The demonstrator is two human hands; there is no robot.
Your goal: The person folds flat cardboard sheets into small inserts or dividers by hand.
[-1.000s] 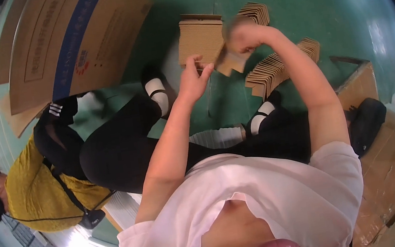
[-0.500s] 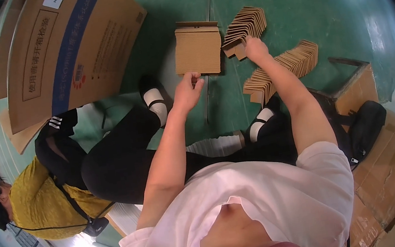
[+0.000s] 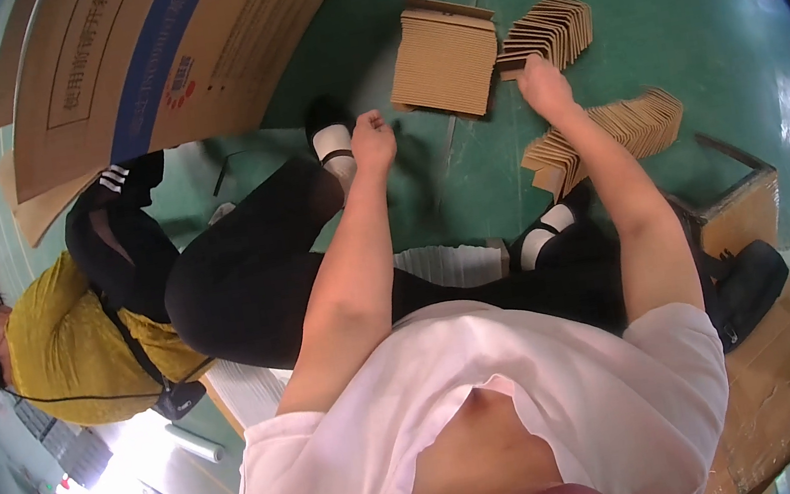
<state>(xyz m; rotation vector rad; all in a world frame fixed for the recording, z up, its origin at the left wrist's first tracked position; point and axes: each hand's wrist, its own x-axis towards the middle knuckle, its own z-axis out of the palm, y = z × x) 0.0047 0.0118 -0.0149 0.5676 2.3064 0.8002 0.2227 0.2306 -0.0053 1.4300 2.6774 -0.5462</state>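
Observation:
My right hand (image 3: 546, 87) is closed on the near end of a folded cardboard piece (image 3: 515, 63), at the near side of a fanned row of bent cardboard pieces (image 3: 558, 24). Left of that row lies a squarish stack of cardboard pieces (image 3: 445, 63), packed tightly edge to edge, with one taller flap at its far end. My left hand (image 3: 373, 141) hovers above my left shoe, fingers curled, with no object showing in it; it is apart from the stack. A second fanned row of bent cardboard pieces (image 3: 616, 133) lies under and beside my right forearm.
A large printed cardboard carton (image 3: 217, 60) stands at the far left. Beside it, a person in a yellow top (image 3: 74, 333) bends over. A box with a dark rim (image 3: 738, 209), a black bag (image 3: 750, 293) and a flattened cardboard sheet (image 3: 787, 374) lie to my right. The floor (image 3: 688, 34) is green.
My left hand has drawn back from the stack's near edge. My right hand stays by the far fanned row, now with a cardboard piece in its fingers. The whole view has shifted.

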